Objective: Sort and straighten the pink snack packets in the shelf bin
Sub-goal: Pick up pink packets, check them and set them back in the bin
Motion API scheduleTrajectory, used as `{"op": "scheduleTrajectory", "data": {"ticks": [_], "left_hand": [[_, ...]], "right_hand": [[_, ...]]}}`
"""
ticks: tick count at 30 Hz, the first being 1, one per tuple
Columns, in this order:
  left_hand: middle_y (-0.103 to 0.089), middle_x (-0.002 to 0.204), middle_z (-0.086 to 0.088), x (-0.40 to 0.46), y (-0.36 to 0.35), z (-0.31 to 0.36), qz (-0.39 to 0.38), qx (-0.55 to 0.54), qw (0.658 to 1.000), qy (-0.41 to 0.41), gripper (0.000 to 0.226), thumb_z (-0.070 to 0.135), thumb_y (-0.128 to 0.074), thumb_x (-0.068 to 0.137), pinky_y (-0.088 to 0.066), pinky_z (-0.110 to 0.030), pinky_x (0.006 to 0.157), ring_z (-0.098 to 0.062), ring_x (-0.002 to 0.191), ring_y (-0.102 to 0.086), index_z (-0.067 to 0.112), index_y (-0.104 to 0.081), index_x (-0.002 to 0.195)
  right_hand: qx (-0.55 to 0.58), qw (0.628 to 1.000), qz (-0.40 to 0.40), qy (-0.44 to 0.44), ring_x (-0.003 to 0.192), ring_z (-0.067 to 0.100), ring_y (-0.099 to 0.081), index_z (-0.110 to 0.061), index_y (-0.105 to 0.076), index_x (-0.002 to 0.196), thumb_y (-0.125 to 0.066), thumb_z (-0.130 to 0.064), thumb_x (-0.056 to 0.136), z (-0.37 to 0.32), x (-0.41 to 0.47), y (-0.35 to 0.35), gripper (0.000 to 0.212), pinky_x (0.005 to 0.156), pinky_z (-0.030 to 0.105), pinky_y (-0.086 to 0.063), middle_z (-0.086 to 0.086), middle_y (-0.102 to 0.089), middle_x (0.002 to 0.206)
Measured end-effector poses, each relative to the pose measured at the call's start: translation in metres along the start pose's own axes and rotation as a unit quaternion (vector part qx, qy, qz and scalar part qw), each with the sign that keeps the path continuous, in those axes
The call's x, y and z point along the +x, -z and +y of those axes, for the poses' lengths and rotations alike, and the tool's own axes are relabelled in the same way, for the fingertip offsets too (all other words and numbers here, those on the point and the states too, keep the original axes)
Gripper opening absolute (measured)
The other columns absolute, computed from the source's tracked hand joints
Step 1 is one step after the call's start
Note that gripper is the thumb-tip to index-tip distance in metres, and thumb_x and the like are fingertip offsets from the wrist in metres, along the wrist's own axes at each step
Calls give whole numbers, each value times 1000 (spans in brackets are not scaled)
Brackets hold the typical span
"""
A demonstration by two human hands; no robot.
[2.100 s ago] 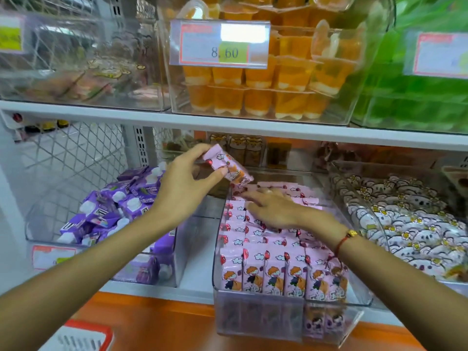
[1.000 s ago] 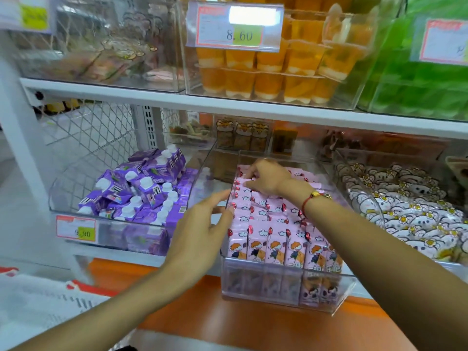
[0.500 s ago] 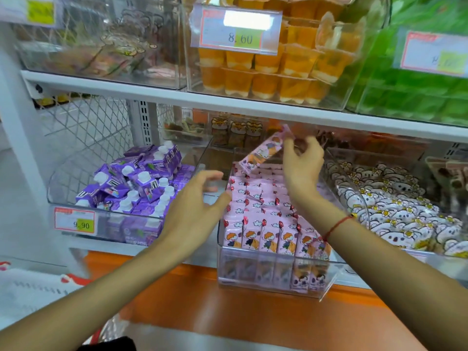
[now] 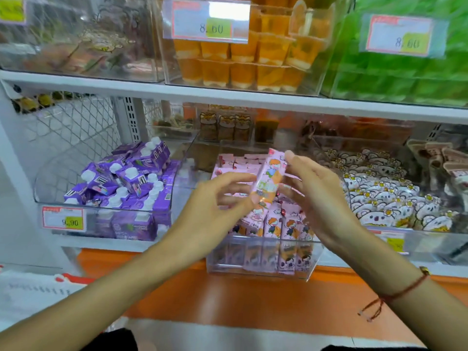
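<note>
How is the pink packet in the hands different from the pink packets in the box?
The lifted packet is up in the air between both hands; the packets in the bin stand packed in rows. The lifted packet tilts; the front binned ones stand upright. Both show the same pink cartoon wrapper.
</note>
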State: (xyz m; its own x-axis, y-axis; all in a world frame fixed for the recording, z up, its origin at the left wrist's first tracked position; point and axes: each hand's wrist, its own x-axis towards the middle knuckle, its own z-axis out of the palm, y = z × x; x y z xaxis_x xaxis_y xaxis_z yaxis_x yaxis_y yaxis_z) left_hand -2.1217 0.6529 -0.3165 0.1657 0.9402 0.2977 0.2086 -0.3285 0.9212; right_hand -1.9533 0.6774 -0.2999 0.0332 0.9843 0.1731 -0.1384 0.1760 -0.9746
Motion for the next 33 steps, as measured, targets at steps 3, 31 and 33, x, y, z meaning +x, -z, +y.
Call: {"op": "scheduleTrajectory", "data": {"ticks": [3,31,33], "left_hand": [[-67,101,11,-3,-9,-2,28,-57,998,13,24,13,-66,87,-47,-5,70,9,80,-65,25,-60,107],[-54,121,31,-1,3,-18,104,177,971,-126,41,28,-67,88,-52,-20,83,10,107,-54,45,-54,123],[-59,109,32,0,2,-18,112,157,975,-111,42,39,-75,78,-53,-18,75,9,98,-58,50,-55,113]], "right_hand": [[-16,997,-67,-28,87,13,-70,-14,-67,108,-51,-36,95,2,1,3,30,75,21,-55,-1,-74,97],[-81,992,-21,96,86,1,-68,-26,-65,98,-76,-17,77,23,-10,-10,25,77,13,-52,-18,-72,89],[-82,992,5,96,85,8,-69,-18,-66,98,-79,-21,73,21,-11,-12,28,77,18,-55,-9,-72,92]]}}
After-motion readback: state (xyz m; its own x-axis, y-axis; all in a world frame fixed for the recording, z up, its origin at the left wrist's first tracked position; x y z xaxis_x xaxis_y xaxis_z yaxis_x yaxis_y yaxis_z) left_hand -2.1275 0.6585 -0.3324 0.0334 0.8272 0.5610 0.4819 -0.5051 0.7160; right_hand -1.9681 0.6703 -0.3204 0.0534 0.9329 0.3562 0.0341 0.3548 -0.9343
